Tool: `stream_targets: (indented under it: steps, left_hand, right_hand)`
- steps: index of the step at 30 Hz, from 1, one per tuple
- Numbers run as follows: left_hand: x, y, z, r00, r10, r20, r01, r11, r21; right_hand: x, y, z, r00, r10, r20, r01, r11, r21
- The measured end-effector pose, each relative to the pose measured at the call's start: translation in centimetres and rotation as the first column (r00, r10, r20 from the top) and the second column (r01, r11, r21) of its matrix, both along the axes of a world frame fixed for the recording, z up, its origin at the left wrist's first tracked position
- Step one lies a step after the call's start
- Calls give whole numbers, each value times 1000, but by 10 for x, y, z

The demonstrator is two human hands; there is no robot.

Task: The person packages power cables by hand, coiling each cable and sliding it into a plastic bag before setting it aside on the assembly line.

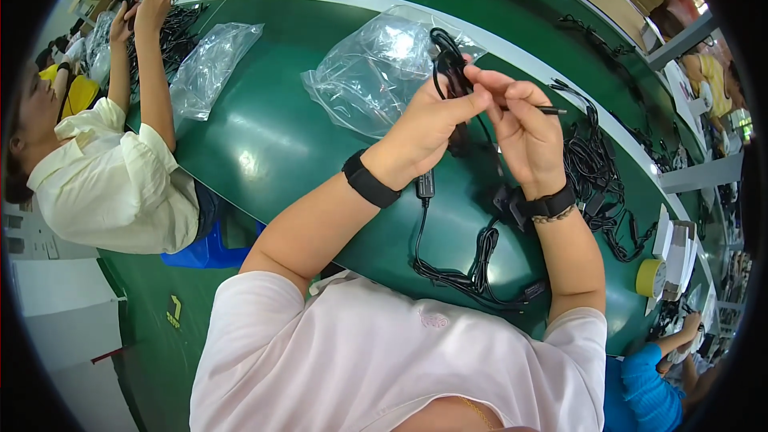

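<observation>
Clock positions are read from the middle of the view. At nine o'clock, a co-worker (112, 184) in a pale shirt raises both hands beside a clear bag (214, 68). At twelve, a larger clear bag (360, 72) lies on the green table (276, 140). At one o'clock, the left hand (432, 118) pinches a looped black cable (454, 72) between thumb and fingers. At four, a second cable (482, 260) lies near the table edge. At two, the right hand (530, 132) curls its fingertips around the black cable near its thin plug (554, 110). At three lies a cable pile (590, 164), and lower, a yellow tape roll (650, 278). Judged from this moment, the held cable is partly gathered, with a length hanging free; the second cable's middle appears bundled, its ends loose; the pile looks ungathered. The fingers hide most of the grip and any tie. The larger bag's contents, if any, are lost in glare; the co-worker's dark item is indistinct.
</observation>
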State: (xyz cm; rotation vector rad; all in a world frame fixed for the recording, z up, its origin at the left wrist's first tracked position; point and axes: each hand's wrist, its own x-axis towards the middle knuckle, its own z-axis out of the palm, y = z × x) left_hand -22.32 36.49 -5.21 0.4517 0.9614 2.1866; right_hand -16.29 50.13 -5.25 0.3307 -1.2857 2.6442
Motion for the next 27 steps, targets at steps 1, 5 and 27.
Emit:
stream_targets:
  steps: [1,5,27]
  left_hand:
    - [1,1,-1,1000,-1,0,1,1000,1]
    - [-3,0,-9,997,48,-62,-45,997,59]
    - [-1,-6,2,839,121,-531,-330,888,-319]
  right_hand:
    - [-2,2,2,997,34,-64,-35,999,-25]
    - [3,7,14,999,-23,39,17,988,153]
    - [1,-3,-1,915,-277,294,77,834,546]
